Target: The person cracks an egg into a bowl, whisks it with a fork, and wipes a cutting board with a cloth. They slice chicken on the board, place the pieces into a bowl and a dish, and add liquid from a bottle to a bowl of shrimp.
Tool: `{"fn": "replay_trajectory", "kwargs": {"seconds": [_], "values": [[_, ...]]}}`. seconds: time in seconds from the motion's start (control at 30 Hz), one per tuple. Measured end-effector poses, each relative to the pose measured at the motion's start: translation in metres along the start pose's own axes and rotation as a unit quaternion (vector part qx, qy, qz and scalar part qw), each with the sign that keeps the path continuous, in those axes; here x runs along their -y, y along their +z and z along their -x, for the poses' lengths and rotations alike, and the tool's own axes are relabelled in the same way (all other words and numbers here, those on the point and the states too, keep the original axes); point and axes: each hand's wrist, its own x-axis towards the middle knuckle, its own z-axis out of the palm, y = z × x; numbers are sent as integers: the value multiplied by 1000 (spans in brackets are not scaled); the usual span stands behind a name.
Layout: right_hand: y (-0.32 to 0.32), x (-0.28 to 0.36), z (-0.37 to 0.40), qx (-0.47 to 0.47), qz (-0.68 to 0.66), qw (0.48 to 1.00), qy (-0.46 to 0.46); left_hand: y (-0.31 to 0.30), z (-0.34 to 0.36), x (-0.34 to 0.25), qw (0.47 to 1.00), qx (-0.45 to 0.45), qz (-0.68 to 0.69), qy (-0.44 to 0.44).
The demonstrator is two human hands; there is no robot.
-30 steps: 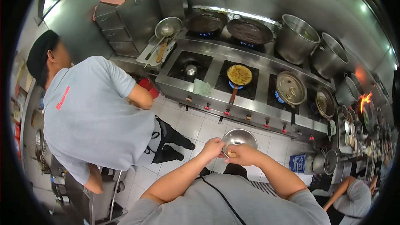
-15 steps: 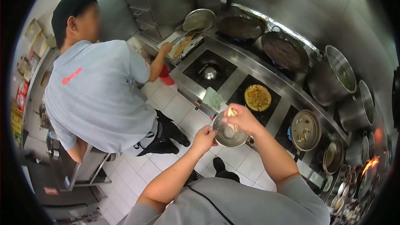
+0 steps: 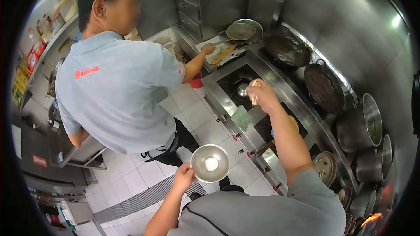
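A round metal bowl [image 3: 211, 163] is held by its left rim in my left hand [image 3: 186, 175], low over the floor; it looks empty inside. My right hand [image 3: 263, 95] is raised above the stove [image 3: 218, 100], its fingers closed around some pale food [image 3: 254, 98]. Just below that hand lies a folded green cloth [image 3: 241, 118] on the stove's front edge. Behind my right forearm, the pan with yellow food [image 3: 292, 124] is mostly hidden. A small metal pot [image 3: 242, 89] sits on the burner to the left of my right hand.
A co-worker [image 3: 124, 91] stands at the left, one hand [image 3: 208, 49] on a strainer's handle. Dark woks [image 3: 323, 88] line the back of the stove. Tall pots [image 3: 358, 122] stand at the right. Flames [image 3: 372, 220] show at the lower right.
My right hand has left the bowl and moved up over the stove with the pale food. The bowl in my left hand is lower and further left. The view has shifted.
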Motion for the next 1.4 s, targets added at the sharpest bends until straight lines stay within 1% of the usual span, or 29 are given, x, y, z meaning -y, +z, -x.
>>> {"fn": "replay_trajectory", "kwargs": {"seconds": [0.03, 0.1, 0.13, 0.27, 0.33, 0.37, 0.4, 0.43, 0.47, 0.53, 0.57, 0.6, 0.67, 0.73, 0.8, 0.87, 0.9, 0.93, 1.0, 1.03, 1.07, 1.1, 1.13, 1.17, 1.2, 1.27, 1.3, 1.37, 1.4], "values": [[-2, 3, -19, -26, 3, 1000, 2, -10, 8, 6, 1000, -6, 6, -2], [-9, 17, -55, -42, 24, 998, -29, -26, 29, 16, 997, -62, 29, -16], [-12, 29, -72, -45, 32, 998, -35, -32, 38, 21, 997, -69, 32, -20], [-22, 48, -149, -37, 54, 994, -87, -48, 79, 42, 981, -165, 97, -30], [-21, 52, -189, -47, 121, 990, -62, -56, 100, 49, 972, -207, 108, -42], [-18, 52, -210, -56, 173, 980, -86, -59, 111, 52, 963, -237, 119, -53], [-13, 53, -228, -65, 222, 966, -111, -63, 120, 56, 953, -268, 130, -64], [-8, 56, -244, -92, 349, 923, -134, -68, 129, 63, 946, -288, 137, -58], [-2, 53, -255, -80, 349, 924, -135, -71, 138, 65, 942, -297, 142, -61], [16, 46, -274, -121, 563, 803, -154, -75, 155, 70, 925, -338, 158, -66], [23, 40, -279, -96, 594, 790, -117, -79, 163, 72, 920, -350, 159, -71], [34, 36, -271, -83, 594, 791, -123, -84, 171, 79, 915, -361, 165, -71], [52, 29, -253, -116, 643, 753, -74, -92, 185, 95, 901, -392, 179, -49], [63, 39, -247, -170, 596, 781, -70, -100, 198, 96, 894, -406, 177, -62], [58, 52, -245, -200, 563, 784, -167, -115, 214, 110, 883, -424, 193, -59], [50, 62, -217, -199, 502, 795, -278, -131, 221, 118, 878, -425, 212, -61], [64, 70, -177, -185, 493, 807, -268, -141, 228, 121, 870, -435, 226, -55], [72, 64, -145, -132, 464, 841, -244, -153, 233, 133, 865, -445, 226, -59], [111, 42, -48, 23, 458, 879, -131, -179, 245, 151, 851, -470, 223, -74], [124, 16, -7, 137, 402, 903, -68, -191, 249, 153, 837, -489, 237, -65], [141, -21, 33, 172, 457, 871, -57, -209, 256, 167, 833, -487, 253, -69], [154, -63, 66, 225, 429, 874, 49, -229, 260, 185, 831, -489, 258, -63], [177, -99, 97, 300, 418, 840, 169, -249, 265, 185, 830, -488, 265, -56], [216, -129, 132, 342, 403, 802, 278, -271, 269, 197, 837, -476, 265, -37], [265, -153, 167, 376, 413, 767, 317, -297, 273, 216, 833, -472, 288, -32], [309, -227, 196, 448, 446, 702, 329, -347, 278, 222, 834, -459, 305, -16], [341, -243, 206, 455, 450, 697, 324, -372, 281, 217, 838, -455, 300, -9], [407, -267, 229, 477, 412, 728, 270, -424, 287, 206, 840, -456, 295, 7], [433, -273, 234, 492, 413, 719, 264, -448, 292, 201, 844, -454, 287, 20]]}}
